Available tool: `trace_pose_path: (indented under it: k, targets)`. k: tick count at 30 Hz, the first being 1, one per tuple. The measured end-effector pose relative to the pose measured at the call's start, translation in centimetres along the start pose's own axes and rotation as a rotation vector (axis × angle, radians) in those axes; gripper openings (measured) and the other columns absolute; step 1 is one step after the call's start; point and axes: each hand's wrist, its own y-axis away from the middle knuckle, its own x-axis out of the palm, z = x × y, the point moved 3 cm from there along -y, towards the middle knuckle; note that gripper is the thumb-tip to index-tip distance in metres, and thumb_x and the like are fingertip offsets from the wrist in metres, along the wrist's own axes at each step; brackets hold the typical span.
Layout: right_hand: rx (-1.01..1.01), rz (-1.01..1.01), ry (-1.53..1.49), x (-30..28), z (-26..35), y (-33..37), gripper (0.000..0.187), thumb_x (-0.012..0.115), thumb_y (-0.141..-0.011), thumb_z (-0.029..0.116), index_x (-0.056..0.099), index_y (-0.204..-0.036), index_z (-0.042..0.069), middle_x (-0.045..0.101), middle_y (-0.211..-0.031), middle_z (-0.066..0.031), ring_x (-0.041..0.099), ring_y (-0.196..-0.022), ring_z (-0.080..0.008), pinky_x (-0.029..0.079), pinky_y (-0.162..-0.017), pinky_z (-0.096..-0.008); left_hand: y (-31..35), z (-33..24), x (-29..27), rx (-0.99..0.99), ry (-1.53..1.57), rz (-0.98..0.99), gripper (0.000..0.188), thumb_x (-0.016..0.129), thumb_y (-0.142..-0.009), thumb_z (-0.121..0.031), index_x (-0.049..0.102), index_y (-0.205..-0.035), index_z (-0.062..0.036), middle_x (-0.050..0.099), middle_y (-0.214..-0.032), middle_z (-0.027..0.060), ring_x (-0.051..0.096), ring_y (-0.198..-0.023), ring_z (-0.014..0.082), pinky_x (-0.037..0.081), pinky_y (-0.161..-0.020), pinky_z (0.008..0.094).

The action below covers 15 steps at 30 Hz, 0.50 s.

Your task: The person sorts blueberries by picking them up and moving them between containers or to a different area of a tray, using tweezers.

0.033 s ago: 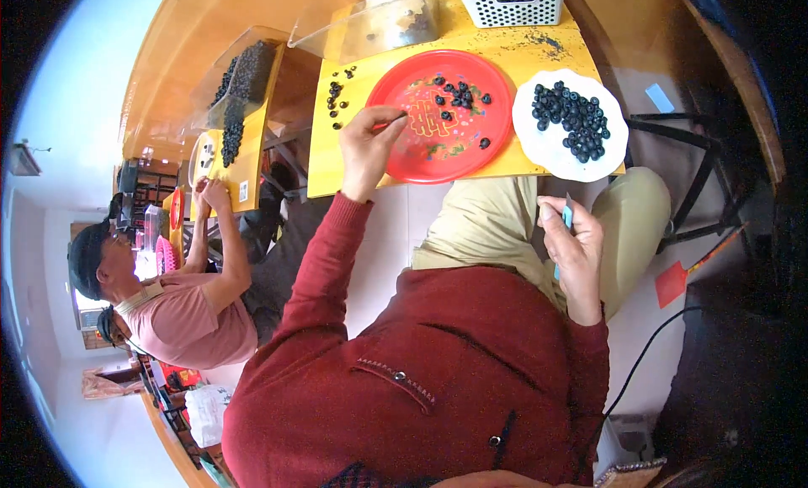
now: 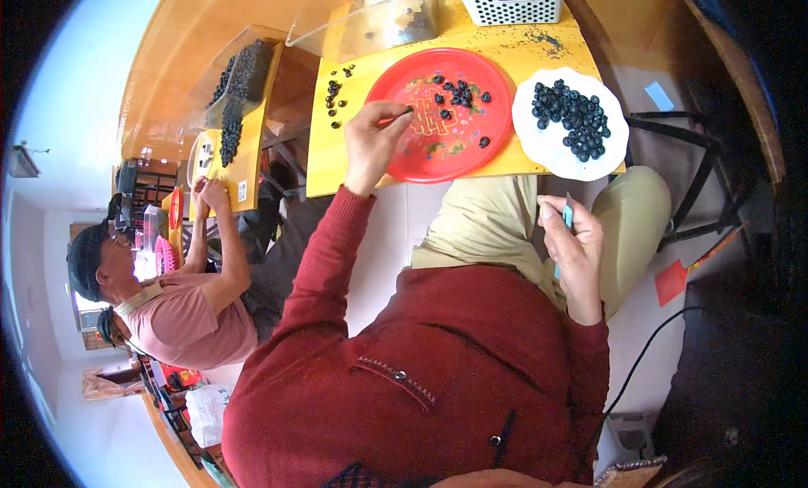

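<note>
Left hand (image 2: 370, 147) pinches a small round blue-black berry (image 2: 409, 110) between thumb and fingertip, over the left part of a round red patterned plate (image 2: 461, 65). Right hand (image 2: 579, 252), at the near edge of the yellow wooden table (image 2: 337, 170), grips a slim light-blue pointed tool (image 2: 568, 216). More dark berries (image 2: 460, 92) lie on the red plate's far side; a white scalloped plate (image 2: 545, 151) to its right carries a larger heap. White perforated plastic basket (image 2: 518, 11) far right.

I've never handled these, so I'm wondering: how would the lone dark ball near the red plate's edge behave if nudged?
The lone dark ball would probably roll, as it looks round. It is likely light, being so small compared with the left hand. The rim of the red plate seems raised, so it might stop a gentle roll.
</note>
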Motion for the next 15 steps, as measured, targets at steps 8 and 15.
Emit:
trace_pose_path:
  k: [8,15]
  targets:
    - [-0.02,-0.058,0.063,-0.7,-0.1,0.4,0.013,0.062,-0.091,0.009,0.068,-0.097,0.0,0.05,-0.067,0.0074,0.038,-0.055,0.001,0.027,-0.047,-0.017,-1.5,3.3,2.8,-0.117,0.142,0.199,0.018,0.073,-0.079,-0.004,0.066,-0.094,0.0033,0.069,-0.088,0.0071,0.066,-0.082,0.0121,0.053,-0.072,0.0254]
    - [-0.041,-0.048,0.091,-0.8,-0.1,0.6,0.014,0.061,-0.091,0.009,0.067,-0.097,-0.002,0.055,-0.073,0.006,0.046,-0.066,-0.0016,0.037,-0.058,-0.018,-1.5,0.9,3.5,0.065,-0.079,0.237,0.018,0.074,-0.079,-0.006,0.068,-0.094,0.0023,0.069,-0.091,0.0111,0.066,-0.083,0.0138,0.053,-0.074,0.0262]
